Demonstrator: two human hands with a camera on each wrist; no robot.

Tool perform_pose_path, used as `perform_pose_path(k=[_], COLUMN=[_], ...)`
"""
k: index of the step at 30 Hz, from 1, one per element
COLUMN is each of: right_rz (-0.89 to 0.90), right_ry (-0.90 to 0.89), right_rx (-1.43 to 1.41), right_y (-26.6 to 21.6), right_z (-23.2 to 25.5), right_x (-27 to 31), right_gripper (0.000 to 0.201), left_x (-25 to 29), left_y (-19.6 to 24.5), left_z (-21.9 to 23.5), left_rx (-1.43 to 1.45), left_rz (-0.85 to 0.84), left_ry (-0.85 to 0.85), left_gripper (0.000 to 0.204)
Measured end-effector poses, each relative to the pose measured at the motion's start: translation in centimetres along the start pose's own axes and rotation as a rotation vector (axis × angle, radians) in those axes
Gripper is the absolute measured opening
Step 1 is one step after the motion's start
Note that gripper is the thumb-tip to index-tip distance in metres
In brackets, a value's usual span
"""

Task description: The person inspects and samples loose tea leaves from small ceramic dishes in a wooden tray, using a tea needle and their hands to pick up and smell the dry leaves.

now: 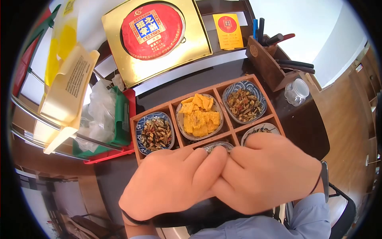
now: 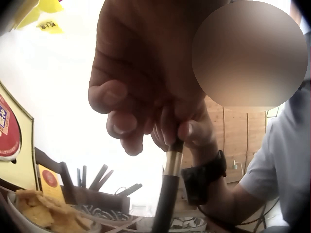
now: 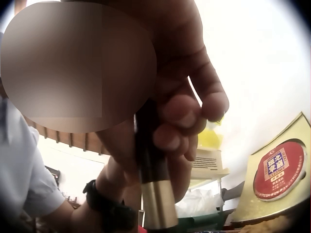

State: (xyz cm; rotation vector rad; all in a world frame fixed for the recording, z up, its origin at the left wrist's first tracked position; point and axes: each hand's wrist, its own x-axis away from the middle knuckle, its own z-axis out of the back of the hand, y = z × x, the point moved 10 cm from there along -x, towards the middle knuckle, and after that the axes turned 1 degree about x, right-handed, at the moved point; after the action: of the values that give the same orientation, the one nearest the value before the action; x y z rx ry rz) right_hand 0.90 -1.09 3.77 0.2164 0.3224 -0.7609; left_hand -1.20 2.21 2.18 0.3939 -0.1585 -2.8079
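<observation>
In the head view, my left hand [image 1: 163, 185] and my right hand [image 1: 270, 173] meet, backs up, over the near edge of a wooden compartment tray [image 1: 197, 141]. Between them the left wrist view shows a dark stick [image 2: 165, 204] with a gold-coloured band, pointing down. The curled fingers of my left hand [image 2: 146, 73] and the fingertips of my right hand [image 2: 199, 131] are around its upper part. From the right wrist side, my right hand [image 3: 180, 63] grips the dark stick [image 3: 150, 155] above the band. Exact finger contact is partly hidden.
Small dishes of dried bits and one of orange pieces [image 1: 199, 119] fill the tray. Behind stand a gold box [image 1: 191, 40] and a yellow card [image 1: 229, 34]. A wooden pen holder [image 1: 264, 63] and glass jar [image 1: 296, 92] are right; a green basket [image 1: 121, 115] is left.
</observation>
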Motion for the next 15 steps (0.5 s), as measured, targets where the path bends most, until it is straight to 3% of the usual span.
perform_pose_path(k=[2,5,9,11,15], right_rz=[0.01,-0.019,-0.02,-0.005,-0.004], right_ry=[0.022,0.003,0.014,0.026,0.023], right_rx=[-0.015,-0.027,-0.037,-0.048,-0.056], right_y=[-0.3,0.0,0.4,0.1,0.1], right_z=[0.3,-0.7,-0.3,-0.2,-1.3], right_x=[0.2,0.2,0.1,0.3,0.2], right_gripper=[0.009,0.009,0.009,0.009,0.01], left_x=[0.0,-0.1,-0.3,-0.2,-0.2], left_y=[0.7,0.1,0.1,0.4,0.0], left_z=[0.9,-0.4,-0.5,0.6,-0.4], left_rx=[0.035,-0.056,-0.074,0.023,-0.04], left_rz=[-0.038,0.007,-0.023,-0.003,-0.009], left_ry=[0.088,-0.017,-0.016,0.086,-0.007], left_gripper=[0.04,0.04,0.04,0.04,0.04])
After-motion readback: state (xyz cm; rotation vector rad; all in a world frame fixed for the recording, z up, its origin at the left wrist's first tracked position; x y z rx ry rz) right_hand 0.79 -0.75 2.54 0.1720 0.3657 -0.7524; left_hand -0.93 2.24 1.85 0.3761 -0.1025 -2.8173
